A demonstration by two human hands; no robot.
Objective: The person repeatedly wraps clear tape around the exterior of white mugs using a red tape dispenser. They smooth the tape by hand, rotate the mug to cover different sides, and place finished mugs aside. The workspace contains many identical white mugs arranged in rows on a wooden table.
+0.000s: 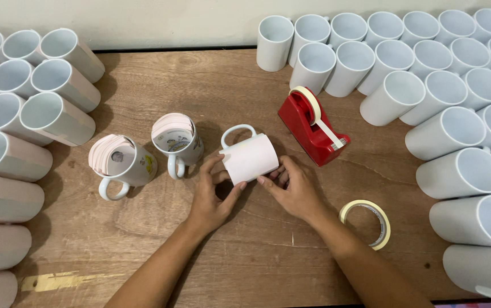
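Observation:
A white mug (249, 155) lies on its side at the middle of the wooden table (199, 85), wrapped in a white sheet of paper, handle pointing away from me. My left hand (211, 197) grips its left end, thumb and fingers on the paper. My right hand (293, 188) presses the paper at the mug's lower right edge. Two mugs stuffed with rolled paper sheets stand to the left: one (120, 162) nearer me, one (177, 140) beside the held mug.
A red tape dispenser (312, 126) with cream tape sits right of the mug. A loose roll of tape (366, 223) lies by my right forearm. Several plain white mugs (428, 91) crowd the right and back; several paper-wrapped mugs (23, 131) lie stacked on the left.

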